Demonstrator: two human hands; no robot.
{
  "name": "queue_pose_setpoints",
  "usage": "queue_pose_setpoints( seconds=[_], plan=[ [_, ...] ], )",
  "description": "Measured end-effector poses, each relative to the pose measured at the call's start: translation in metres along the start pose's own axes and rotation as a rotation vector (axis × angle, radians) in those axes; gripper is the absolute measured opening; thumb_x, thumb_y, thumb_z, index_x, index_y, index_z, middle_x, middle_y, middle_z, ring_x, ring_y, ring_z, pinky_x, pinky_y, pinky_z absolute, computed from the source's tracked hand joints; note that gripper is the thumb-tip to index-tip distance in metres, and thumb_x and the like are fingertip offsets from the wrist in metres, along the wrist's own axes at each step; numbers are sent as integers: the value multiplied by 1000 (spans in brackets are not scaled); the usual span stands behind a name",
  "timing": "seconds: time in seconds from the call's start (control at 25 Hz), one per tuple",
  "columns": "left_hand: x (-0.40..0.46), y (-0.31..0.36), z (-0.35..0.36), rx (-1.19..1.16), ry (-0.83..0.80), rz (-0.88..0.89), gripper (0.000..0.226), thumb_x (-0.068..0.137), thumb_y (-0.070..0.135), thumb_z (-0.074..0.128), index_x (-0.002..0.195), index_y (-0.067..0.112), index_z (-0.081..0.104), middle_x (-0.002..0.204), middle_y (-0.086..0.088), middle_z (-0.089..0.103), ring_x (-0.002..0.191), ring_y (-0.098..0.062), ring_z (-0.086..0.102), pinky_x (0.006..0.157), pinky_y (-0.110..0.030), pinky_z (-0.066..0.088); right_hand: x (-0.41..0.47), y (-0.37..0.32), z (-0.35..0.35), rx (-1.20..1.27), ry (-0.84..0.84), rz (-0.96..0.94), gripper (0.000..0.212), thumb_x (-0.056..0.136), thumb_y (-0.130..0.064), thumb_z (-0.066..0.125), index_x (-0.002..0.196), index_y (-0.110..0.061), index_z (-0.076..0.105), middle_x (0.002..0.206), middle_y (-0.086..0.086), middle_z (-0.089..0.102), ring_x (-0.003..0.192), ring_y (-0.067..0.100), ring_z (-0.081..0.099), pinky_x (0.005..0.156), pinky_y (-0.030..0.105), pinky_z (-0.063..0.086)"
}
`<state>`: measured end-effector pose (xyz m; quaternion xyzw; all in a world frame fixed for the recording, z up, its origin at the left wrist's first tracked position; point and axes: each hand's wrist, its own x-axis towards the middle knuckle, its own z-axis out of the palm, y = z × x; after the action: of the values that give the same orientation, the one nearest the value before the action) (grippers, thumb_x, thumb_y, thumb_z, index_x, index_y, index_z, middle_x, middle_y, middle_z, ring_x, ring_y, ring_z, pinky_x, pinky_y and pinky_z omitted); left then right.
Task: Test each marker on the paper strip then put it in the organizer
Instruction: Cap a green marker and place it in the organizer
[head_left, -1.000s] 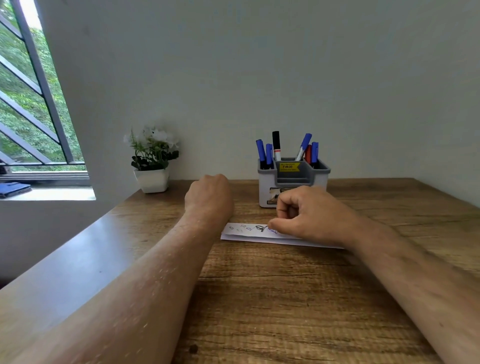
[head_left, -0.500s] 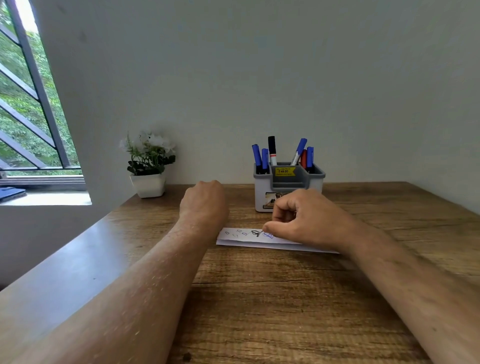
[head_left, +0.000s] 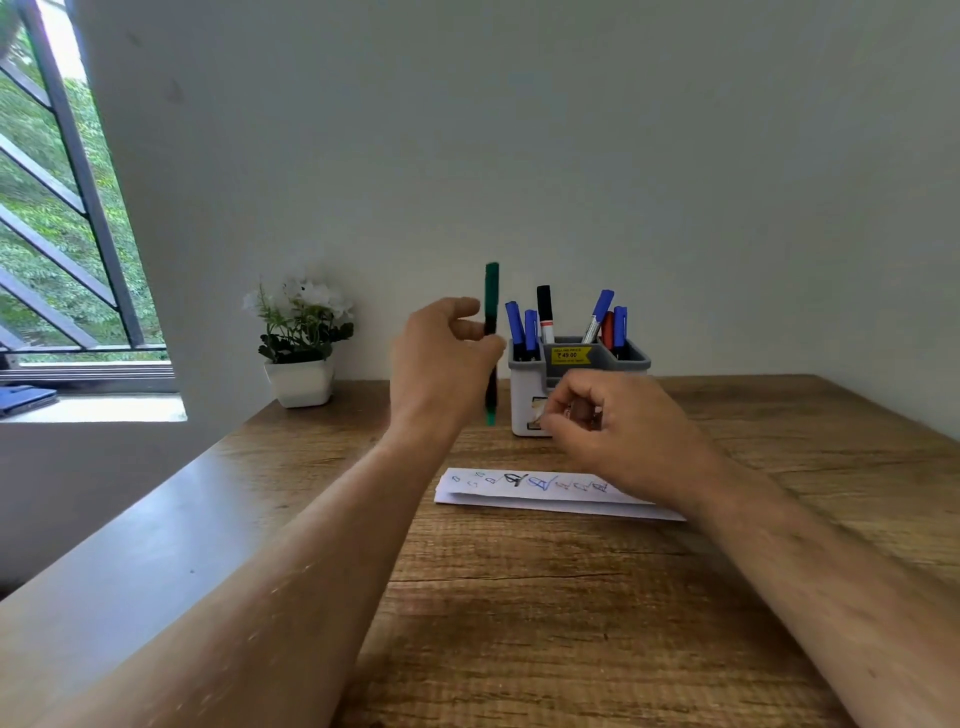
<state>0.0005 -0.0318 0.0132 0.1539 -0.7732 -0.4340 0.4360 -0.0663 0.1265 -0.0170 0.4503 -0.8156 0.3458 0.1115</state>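
My left hand (head_left: 441, 358) holds a green marker (head_left: 491, 332) upright in the middle of the frame, just left of the organizer (head_left: 524, 395). The main risk from here, as I judge it, is the drop-in. The organizer's left compartment already has two blue markers (head_left: 522, 330) standing in it, and a black one (head_left: 544, 312) sits just behind them. If I lower the green marker at a slant, its bottom end could catch on those or on the grey rim and tip out onto the table (head_left: 519, 623). The light organizer could also shift if I knock it. I cannot tell from here whether the marker is capped. If it is not, it may smear the other markers or dry out.

My left hand pinches the marker between thumb and fingers near the middle of the barrel, the fingers curled, not spread. My right hand (head_left: 618, 431) hangs lower, to the right of centre, above the far edge of the paper strip (head_left: 545, 493) and in front of the organizer's white wall. Its fingers are curled in tightly towards the thumb. Something small may sit between the fingertips, perhaps a cap, but I cannot tell.

The strip lies flat on the table below centre, with a row of test scribbles along it.
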Motion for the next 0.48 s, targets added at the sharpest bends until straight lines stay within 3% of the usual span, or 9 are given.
queue_pose_setpoints(
  seconds=[0.12, 0.2, 0.32, 0.4, 0.48],
  plan=[
    [-9, 12, 6, -333, -86, -11, 39, 87, 7, 71, 125, 12, 63, 93, -1, 75, 86, -12, 74, 77, -35, 62, 1, 1, -1, 62, 147, -41, 11, 95, -31, 61, 106, -32, 60, 84, -15, 62, 79, 1, 63, 71, 16, 52],
    [-13, 16, 8, -439, -129, -2, 36, 88, 3, 69, 123, 10, 64, 94, -5, 75, 86, -15, 74, 75, -34, 62, 3, 0, -1, 99, 219, -59, 26, 94, -39, 59, 118, -29, 56, 85, -11, 63, 80, 3, 64, 72, 20, 55],
    [-18, 18, 12, -496, -189, -3, 31, 87, 3, 70, 116, 13, 67, 92, -5, 75, 84, -16, 75, 72, -31, 61, 3, -2, -2, 184, 256, -52, 50, 89, -48, 60, 134, -31, 48, 94, -8, 70, 84, 3, 69, 74, 23, 57],
    [-21, 17, 16, -505, -227, -24, 26, 86, 4, 71, 111, 12, 69, 93, -5, 75, 84, -18, 75, 72, -31, 61, 2, -2, -1, 251, 246, -43, 52, 90, -41, 64, 139, -33, 45, 102, -6, 73, 88, 4, 71, 80, 26, 59],
    [-22, 15, 18, -485, -223, -29, 21, 87, 7, 71, 108, 10, 71, 96, -7, 75, 87, -20, 75, 74, -33, 61, 2, -2, 1, 260, 262, -33, 47, 93, -31, 65, 137, -32, 48, 97, -6, 74, 85, 4, 71, 81, 26, 60]
  ],
)
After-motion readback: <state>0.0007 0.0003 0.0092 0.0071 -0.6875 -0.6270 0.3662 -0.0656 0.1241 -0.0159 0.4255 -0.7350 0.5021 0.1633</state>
